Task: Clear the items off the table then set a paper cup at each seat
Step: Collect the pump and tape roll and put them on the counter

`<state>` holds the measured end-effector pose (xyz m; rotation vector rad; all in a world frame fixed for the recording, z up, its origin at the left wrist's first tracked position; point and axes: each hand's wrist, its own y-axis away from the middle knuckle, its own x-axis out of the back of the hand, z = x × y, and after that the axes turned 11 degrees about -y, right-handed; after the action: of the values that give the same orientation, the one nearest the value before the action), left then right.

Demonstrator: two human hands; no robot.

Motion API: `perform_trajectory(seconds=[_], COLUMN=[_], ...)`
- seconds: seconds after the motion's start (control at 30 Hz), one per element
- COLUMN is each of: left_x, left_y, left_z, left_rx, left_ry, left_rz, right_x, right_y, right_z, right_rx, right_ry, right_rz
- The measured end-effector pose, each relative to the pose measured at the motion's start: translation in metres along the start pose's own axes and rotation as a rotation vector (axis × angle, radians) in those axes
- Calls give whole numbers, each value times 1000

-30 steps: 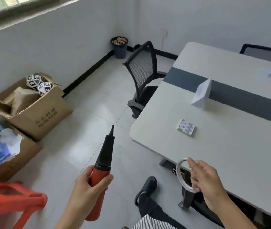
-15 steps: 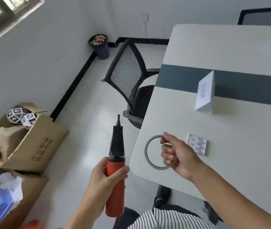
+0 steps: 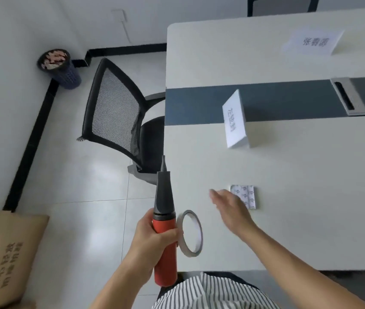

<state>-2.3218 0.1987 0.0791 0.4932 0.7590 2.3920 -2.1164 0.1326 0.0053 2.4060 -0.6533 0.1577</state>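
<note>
Both hands are over the near left corner of the table (image 3: pixel 288 175). Left hand (image 3: pixel 152 239) is wrapped around the red barrel of a hand pump (image 3: pixel 163 219), whose black nozzle points up and away from the person, and the same hand also pins a ring of tape (image 3: pixel 191 233) against the pump's side, so this hand is full. Right hand (image 3: pixel 232 208) is empty, fingers (image 3: pixel 216 195) flat and loosely spread, palm turned down and leftward, hovering just above the tabletop.

What matters for the coming move is the small patterned packet (image 3: pixel 244 196). It lies flat on the table, well in from the left edge, and the right hand sits just beside it, covering its near left corner from this view; I cannot tell whether skin touches it. Its long axis runs roughly toward and away from the person. The right hand is plainly the nearer one and the only free one, so in my judgement it takes the packet.

Farther from the packet, toward the table's dark centre strip, stands a folded name card (image 3: pixel 235 121), with another name card (image 3: pixel 313 42) beyond the strip. No paper cups are in view.
</note>
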Motion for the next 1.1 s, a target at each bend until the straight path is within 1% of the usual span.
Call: perform_trajectory(seconds=[0.03,0.07,0.1,0.17,0.23,0.33,0.43,0.5,0.57,0.63,0.73,0.8,0.87,0.93,1.03,1.1], left_x=[4,9,15,28,40,54,63,67,72,76,81,80,76,70,60,57], left_y=[-3,-6,-8,-10,-13,-15,-15,-14,-11,-8,-2,0,3,5,7,9], left_z=[1,2,2,3,2,3,7,11,16,22,35,44,53,60,66,66], left_rx=[-20,-39,-47,-54,-68,-79,-95,-104,-109,-116,-145,-195,-246,-271,-307,-322], left_ry=[-30,-53,-72,-103,-111,-74,-24,-1,25,63,121,147,161,149,110,103], left_rz=[-4,-7,-1,34,64,76,63,55,30,-7,-88,-163,-228,-264,-287,-282], right_x=[10,20,27,32,30,27,21,17,19,25,32,28,12,-10,-36,-46], right_y=[-17,-32,-45,-62,-73,-86,-91,-87,-77,-61,-30,-8,13,30,50,60], right_z=[8,17,27,46,57,54,46,36,19,-5,-44,-67,-84,-94,-103,-102], right_rx=[-9,-52,-113,-211,-250,-296,-224,-176,-128,-119,-178,-215,-225,-215,-184,-188], right_ry=[170,284,351,465,501,297,209,86,-132,-386,-807,-998,-1050,-982,-913,-884], right_rz=[189,323,387,381,352,364,357,352,301,215,76,-42,-175,-250,-277,-232])
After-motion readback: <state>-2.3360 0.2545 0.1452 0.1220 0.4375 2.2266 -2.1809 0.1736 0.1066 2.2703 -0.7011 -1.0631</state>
